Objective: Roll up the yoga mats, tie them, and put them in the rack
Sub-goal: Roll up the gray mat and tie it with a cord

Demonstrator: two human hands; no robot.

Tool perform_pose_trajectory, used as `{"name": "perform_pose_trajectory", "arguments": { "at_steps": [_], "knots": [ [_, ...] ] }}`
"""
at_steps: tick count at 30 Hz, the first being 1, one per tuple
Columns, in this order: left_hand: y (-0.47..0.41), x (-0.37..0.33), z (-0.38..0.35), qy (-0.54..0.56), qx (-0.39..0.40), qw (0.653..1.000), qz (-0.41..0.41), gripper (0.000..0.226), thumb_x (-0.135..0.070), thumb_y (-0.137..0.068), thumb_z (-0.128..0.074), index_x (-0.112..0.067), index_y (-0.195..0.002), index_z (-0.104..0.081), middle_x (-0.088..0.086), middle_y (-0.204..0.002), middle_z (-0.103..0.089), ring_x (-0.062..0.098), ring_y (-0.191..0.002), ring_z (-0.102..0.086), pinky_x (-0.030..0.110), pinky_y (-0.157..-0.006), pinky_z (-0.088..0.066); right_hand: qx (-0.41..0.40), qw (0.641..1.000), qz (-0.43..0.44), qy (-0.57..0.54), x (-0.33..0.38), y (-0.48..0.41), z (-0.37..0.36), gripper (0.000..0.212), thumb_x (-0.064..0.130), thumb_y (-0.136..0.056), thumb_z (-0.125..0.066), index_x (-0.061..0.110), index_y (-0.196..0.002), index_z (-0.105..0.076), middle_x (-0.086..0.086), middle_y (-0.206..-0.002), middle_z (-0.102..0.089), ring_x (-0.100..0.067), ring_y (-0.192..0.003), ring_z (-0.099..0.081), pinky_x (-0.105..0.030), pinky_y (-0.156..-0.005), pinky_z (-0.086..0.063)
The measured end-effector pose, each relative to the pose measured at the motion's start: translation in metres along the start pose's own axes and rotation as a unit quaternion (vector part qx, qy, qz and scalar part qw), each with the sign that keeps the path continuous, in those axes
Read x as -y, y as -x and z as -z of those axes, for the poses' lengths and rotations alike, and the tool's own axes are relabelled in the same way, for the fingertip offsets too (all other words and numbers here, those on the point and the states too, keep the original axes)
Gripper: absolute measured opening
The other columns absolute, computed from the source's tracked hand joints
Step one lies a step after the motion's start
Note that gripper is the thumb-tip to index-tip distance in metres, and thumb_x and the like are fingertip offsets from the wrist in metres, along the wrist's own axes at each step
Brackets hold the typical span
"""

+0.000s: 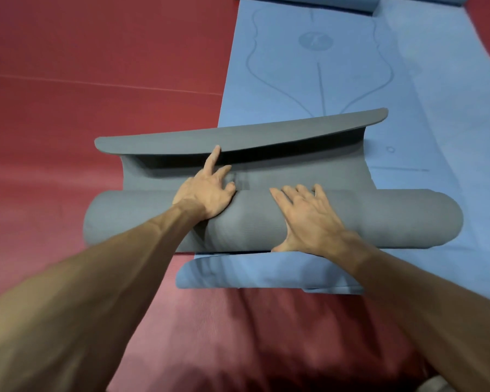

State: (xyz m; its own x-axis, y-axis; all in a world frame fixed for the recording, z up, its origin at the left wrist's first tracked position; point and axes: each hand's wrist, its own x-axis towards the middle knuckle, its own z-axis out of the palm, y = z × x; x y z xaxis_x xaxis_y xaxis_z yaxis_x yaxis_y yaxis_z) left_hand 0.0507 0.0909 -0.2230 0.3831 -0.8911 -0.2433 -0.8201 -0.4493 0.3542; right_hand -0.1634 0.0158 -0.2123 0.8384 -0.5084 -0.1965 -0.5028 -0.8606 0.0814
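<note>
A grey yoga mat (142, 219) lies across the middle of the view, mostly rolled into a thick tube. Its last stretch lies flat beyond the roll, and its far end (238, 134) curls up off the floor. My left hand (210, 190) rests on top of the roll, fingers stretched forward onto the flat part, the index finger reaching the curled end. My right hand (309, 219) presses flat on the roll with straight, spread fingers. Under the grey mat a blue yoga mat (408, 80) with printed lines lies unrolled, running away from me.
The floor is dark red matting (82, 80) on the left and in front. The blue mat's near end (252, 275) curls up just in front of the roll. At the top edge lies another blue rolled part (379, 2). No rack or tie is in view.
</note>
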Motion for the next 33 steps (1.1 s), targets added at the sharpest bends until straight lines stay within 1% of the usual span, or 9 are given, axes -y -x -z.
{"name": "perform_pose_trajectory", "arguments": {
  "at_steps": [6,10,13,16,20,23,26,29,33],
  "knots": [
    [0.056,-0.005,-0.009,-0.068,-0.037,0.997,-0.018,0.053,-0.047,-0.100,-0.016,-0.029,-0.148,-0.031,-0.010,-0.161,0.003,0.010,-0.142,-0.024,0.036,-0.115,-0.015,0.026,1.000,-0.006,0.006,0.011,0.004,0.010,0.118,0.076,-0.055,-0.068,0.014,-0.147,-0.027,-0.008,-0.136,-0.046,-0.030,-0.123,-0.044,-0.050,-0.103,-0.029],
    [0.095,-0.002,-0.014,-0.110,-0.024,0.993,-0.031,0.081,-0.055,-0.079,0.012,-0.034,-0.150,-0.021,-0.012,-0.159,-0.013,0.014,-0.145,-0.016,0.037,-0.117,-0.005,0.041,0.999,-0.001,0.024,0.023,0.023,0.013,0.116,0.083,-0.052,-0.062,0.014,-0.140,-0.033,-0.004,-0.119,-0.056,-0.026,-0.105,-0.055,-0.042,-0.089,-0.042],
    [0.119,0.001,-0.018,-0.116,0.028,0.992,-0.036,0.064,-0.057,-0.092,-0.001,-0.034,-0.152,-0.010,-0.013,-0.160,-0.009,0.013,-0.147,-0.006,0.037,-0.117,0.000,0.045,0.999,0.003,0.023,0.034,0.042,0.012,0.115,0.081,-0.052,-0.064,0.015,-0.141,-0.033,-0.002,-0.114,-0.057,-0.024,-0.102,-0.056,-0.038,-0.083,-0.041],
    [0.135,0.002,-0.024,-0.107,0.048,0.993,-0.032,0.075,-0.062,-0.083,0.002,-0.033,-0.152,-0.004,-0.013,-0.160,-0.005,0.014,-0.147,0.000,0.038,-0.117,0.004,0.037,0.999,0.009,0.025,0.038,0.050,0.011,0.115,0.080,-0.053,-0.065,0.016,-0.142,-0.031,-0.002,-0.117,-0.055,-0.023,-0.105,-0.055,-0.038,-0.086,-0.040],
    [0.131,0.003,-0.028,-0.106,0.041,0.993,-0.033,0.075,-0.062,-0.083,0.001,-0.033,-0.152,-0.004,-0.013,-0.159,-0.008,0.016,-0.147,-0.001,0.040,-0.118,0.004,0.030,0.999,-0.001,-0.027,0.035,0.054,-0.002,0.120,0.080,-0.055,-0.065,0.017,-0.149,-0.025,-0.002,-0.134,-0.048,-0.023,-0.121,-0.046,-0.039,-0.101,-0.032],
    [0.118,0.004,-0.026,-0.115,0.034,0.992,-0.031,0.063,-0.059,-0.095,-0.009,-0.033,-0.152,-0.007,-0.012,-0.159,-0.009,0.017,-0.147,-0.002,0.040,-0.118,0.002,0.040,0.996,-0.001,-0.074,0.025,0.052,-0.006,0.124,0.096,-0.056,-0.030,0.019,-0.153,-0.019,-0.005,-0.152,-0.033,-0.021,-0.140,-0.029,-0.039,-0.114,-0.019],
    [0.104,0.003,-0.022,-0.111,0.024,0.993,-0.033,0.057,-0.053,-0.099,-0.018,-0.032,-0.152,-0.013,-0.011,-0.160,-0.009,0.016,-0.147,-0.003,0.039,-0.119,-0.001,0.010,0.994,-0.022,-0.111,0.022,0.046,-0.005,0.114,0.088,-0.069,0.009,0.017,-0.148,-0.033,-0.003,-0.147,-0.042,-0.019,-0.136,-0.036,-0.035,-0.112,-0.022],
    [0.087,0.002,-0.018,-0.111,0.018,0.993,-0.033,0.056,-0.054,-0.098,-0.018,-0.033,-0.150,-0.020,-0.013,-0.159,-0.013,0.013,-0.147,-0.008,0.038,-0.118,-0.006,-0.043,0.991,-0.042,-0.119,0.022,0.037,-0.010,0.087,0.074,-0.087,-0.011,0.015,-0.136,-0.051,-0.002,-0.130,-0.057,-0.020,-0.120,-0.053,-0.037,-0.101,-0.037],
    [0.065,0.005,-0.015,-0.115,0.023,0.993,-0.032,0.054,-0.056,-0.098,-0.017,-0.037,-0.146,-0.028,-0.015,-0.158,-0.018,0.011,-0.146,-0.014,0.036,-0.117,-0.013,-0.102,0.987,-0.053,-0.111,0.018,0.024,-0.014,0.065,0.063,-0.091,-0.028,0.016,-0.122,-0.060,0.000,-0.112,-0.061,-0.023,-0.102,-0.059,-0.038,-0.089,-0.044]
  ]
}}
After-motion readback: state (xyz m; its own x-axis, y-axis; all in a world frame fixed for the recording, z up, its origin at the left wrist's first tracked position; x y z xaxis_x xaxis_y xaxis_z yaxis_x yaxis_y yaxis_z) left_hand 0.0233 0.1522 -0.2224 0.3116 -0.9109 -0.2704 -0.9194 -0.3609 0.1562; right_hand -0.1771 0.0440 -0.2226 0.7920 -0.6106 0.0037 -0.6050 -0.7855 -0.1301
